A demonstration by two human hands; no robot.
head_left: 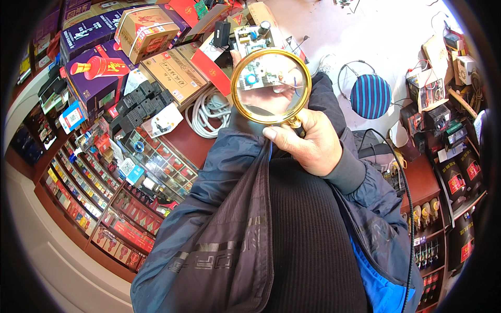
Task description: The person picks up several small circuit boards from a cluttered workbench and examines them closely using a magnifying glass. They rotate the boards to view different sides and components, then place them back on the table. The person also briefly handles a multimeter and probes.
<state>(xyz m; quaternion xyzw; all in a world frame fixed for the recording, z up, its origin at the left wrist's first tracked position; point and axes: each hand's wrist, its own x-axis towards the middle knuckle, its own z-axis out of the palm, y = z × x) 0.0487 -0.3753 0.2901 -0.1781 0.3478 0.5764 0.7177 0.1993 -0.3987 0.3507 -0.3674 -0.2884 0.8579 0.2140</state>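
The right hand [317, 143] is closed round the short handle end of a gold-rimmed magnifying glass [271, 86], thumb laid along one side just below the rim. The glass is held out in front of the chest, over the left hand [281, 97], which shows mostly through the lens. That hand seems to be grasping a circuit board [254, 35] by its edges, though blur and the lens make the exact placing of its fingers hard to read. The board sits behind and beyond the glass, its upper part clear of the rim — pale, with raised components on it — while the lower part appears through the lens beside a bright blue-ringed spot.

Just left of the board are a black adapter [222, 34] and a red box flap [213, 70]. Nearer the left sleeve, a coiled white cable [207, 116] lies on a reddish-brown surface. Farther left come a brown carton [175, 69], a cluster of black blocky parts [140, 103] and a red bottle-shaped piece [107, 68] against a purple box [93, 93]; below these is a compartmented glass case [163, 159]. To the right — well apart from the hands — stands a round blue-striped seat [370, 96].
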